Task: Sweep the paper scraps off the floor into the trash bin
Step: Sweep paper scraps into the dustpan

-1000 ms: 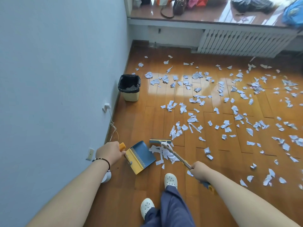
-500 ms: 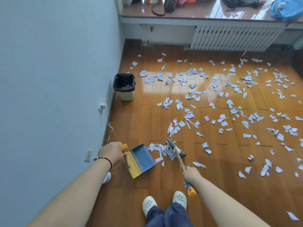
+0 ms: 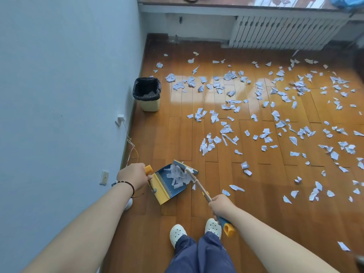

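A small heap of torn white paper scraps (image 3: 178, 177) lies inside the blue plastic dustpan with a yellow comb edge (image 3: 167, 184), which sits on the shiny brown wooden floor (image 3: 177, 134) just in front of the person's feet. The blue head of the small broom with a wooden stick (image 3: 186, 168) rests at the open edge of the dustpan, right beside the heap. The left hand (image 3: 134, 176) is curled around the yellow handle of the dustpan and holds it. The right hand (image 3: 221, 205) grips the broom stick near its blue and yellow end. So one little batch is in the dustpan, but it is not in the bin yet. The pale yellow trash bin with a black bag (image 3: 147, 94) stands by the light blue wall (image 3: 59, 95), well apart from the dustpan. Only a little seems to lie inside the bin. Many more scraps lie spread over the floor, from near the feet out to the white radiator (image 3: 285, 32) at the far wall. I think most of the job is left to do.
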`<state>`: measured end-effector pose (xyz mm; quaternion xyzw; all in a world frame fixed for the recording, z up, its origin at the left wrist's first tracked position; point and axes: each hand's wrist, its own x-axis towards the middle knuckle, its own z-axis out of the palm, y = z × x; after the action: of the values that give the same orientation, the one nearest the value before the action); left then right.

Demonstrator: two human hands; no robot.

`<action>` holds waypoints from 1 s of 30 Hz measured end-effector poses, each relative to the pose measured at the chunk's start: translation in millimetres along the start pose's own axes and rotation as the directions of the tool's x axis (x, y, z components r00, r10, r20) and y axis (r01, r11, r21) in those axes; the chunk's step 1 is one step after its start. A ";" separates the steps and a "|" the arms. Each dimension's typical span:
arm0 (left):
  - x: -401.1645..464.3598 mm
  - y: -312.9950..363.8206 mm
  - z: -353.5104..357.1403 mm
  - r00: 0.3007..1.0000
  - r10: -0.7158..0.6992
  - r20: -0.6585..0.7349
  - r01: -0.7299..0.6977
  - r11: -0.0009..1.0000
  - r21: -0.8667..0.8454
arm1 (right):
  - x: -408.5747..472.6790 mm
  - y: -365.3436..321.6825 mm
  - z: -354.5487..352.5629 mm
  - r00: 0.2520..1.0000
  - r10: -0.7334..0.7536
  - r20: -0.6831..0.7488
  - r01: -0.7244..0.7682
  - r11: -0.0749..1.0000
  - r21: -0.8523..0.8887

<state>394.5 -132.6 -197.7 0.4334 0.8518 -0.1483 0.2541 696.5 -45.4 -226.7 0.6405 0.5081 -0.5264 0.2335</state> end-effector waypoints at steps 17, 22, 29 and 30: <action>-3.7 -1.9 1.0 1.000 -0.008 -0.008 0.008 1.000 -0.020 | 4.3 -30.8 9.1 0.994 0.045 0.097 -0.028 0.984 -0.177; -4.8 -1.6 2.2 1.000 -0.001 -0.003 0.001 1.000 -0.018 | -19.3 -35.3 -27.9 0.988 0.091 0.127 -0.084 0.994 -0.063; -16.6 -14.5 12.7 0.998 0.019 0.053 -0.017 0.999 -0.036 | -32.7 -22.5 -34.5 0.988 0.126 0.092 -0.130 0.991 0.036; -18.8 -16.0 13.4 0.998 0.023 0.051 -0.022 0.999 -0.030 | -31.2 -21.3 -29.9 0.989 0.126 0.078 -0.131 0.989 0.063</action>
<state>394.8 -160.7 -197.7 0.4353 0.8422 -0.1439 0.2839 692.7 -25.1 -183.2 0.6596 0.4385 -0.5505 0.2639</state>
